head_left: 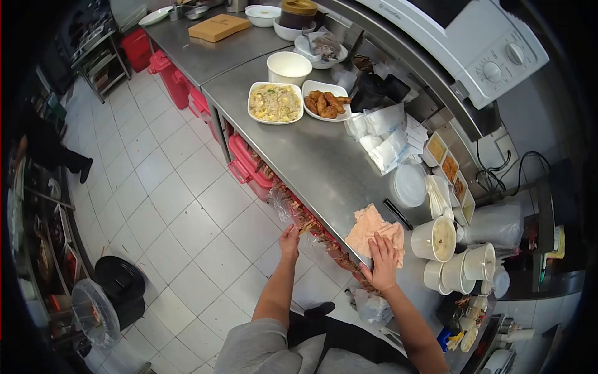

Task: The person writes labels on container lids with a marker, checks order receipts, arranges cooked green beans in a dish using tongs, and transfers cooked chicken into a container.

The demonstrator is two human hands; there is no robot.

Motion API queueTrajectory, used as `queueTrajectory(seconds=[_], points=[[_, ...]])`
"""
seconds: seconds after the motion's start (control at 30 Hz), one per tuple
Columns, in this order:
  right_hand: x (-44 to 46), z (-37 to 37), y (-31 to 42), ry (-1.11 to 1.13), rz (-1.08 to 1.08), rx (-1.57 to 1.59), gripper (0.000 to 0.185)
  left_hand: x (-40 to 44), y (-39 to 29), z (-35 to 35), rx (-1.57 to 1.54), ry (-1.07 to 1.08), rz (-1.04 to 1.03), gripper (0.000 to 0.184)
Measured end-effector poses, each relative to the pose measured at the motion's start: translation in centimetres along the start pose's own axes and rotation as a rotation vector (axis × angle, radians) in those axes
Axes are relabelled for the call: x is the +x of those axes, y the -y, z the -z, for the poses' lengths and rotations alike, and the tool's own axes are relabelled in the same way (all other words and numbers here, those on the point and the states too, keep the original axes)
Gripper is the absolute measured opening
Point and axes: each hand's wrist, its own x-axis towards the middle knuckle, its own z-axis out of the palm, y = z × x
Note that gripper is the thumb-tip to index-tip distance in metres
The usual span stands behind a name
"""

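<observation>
My right hand lies with its fingers spread on a crumpled peach cloth, close to the front edge of the steel counter. Off the counter's edge, my left hand is closed, pinching a clear plastic bag that hangs by the shelf below. A black marker lies just beyond the cloth. Farther along stand a white bowl of fried rice, a white dish of fried chicken pieces and an empty white round tub.
Several white tubs stand at the right, beside a stack of clear lids. Pink bins sit under the counter. A white microwave is above. At far left, a person in dark clothes stands near a black bin.
</observation>
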Motion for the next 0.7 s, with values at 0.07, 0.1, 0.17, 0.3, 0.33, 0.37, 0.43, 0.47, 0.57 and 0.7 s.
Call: queueTrajectory(seconds=[0.07, 0.1, 0.17, 0.3, 0.33, 0.37, 0.43, 0.47, 0.57, 0.7], points=[[0.0, 0.2, 0.0, 0.002, -0.004, 0.004, 0.070, 0.0, -0.6, 2.3, 0.075, -0.033, -0.071, 0.035], [-0.1, 0.3, 0.0, 0.002, -0.010, 0.005, 0.069, 0.0, -1.3, 3.8, 0.123, -0.048, -0.111, 0.035], [-0.1, 0.3, 0.0, -0.015, -0.016, 0.014, 0.069, -0.7, -2.8, 6.0, 0.199, 0.044, -0.189, 0.035], [-0.7, 1.7, 1.3, -0.032, -0.077, 0.350, 0.078, -9.1, -7.5, 3.0, 0.674, 0.490, -0.247, 0.030], [-1.2, 2.8, 2.2, 0.002, -0.036, 0.398, 0.080, -12.7, -8.6, 0.5, 0.811, 0.615, -0.242, 0.028], [-2.3, 3.8, 3.4, 0.034, -0.007, 0.442, 0.081, -16.4, -9.2, -2.2, 0.810, 0.729, -0.247, 0.027], [-5.0, 4.4, 4.9, 0.289, -0.245, 0.505, 0.071, -22.0, -8.9, -6.8, 0.842, 0.960, -0.311, 0.028], [-6.0, 4.7, 4.3, 0.401, -0.399, 0.642, 0.064, -23.8, -8.4, -9.0, 0.867, 1.073, -0.380, 0.031], [-11.1, 9.6, -1.3, 0.271, -0.533, 0.789, 0.049, -30.0, -5.7, -15.0, 0.841, 1.185, -0.560, 0.037], [-24.9, 19.6, -12.2, -0.068, -0.816, 1.220, 0.039, -27.7, 2.1, -15.4, 0.933, 1.080, -0.481, 0.034]])
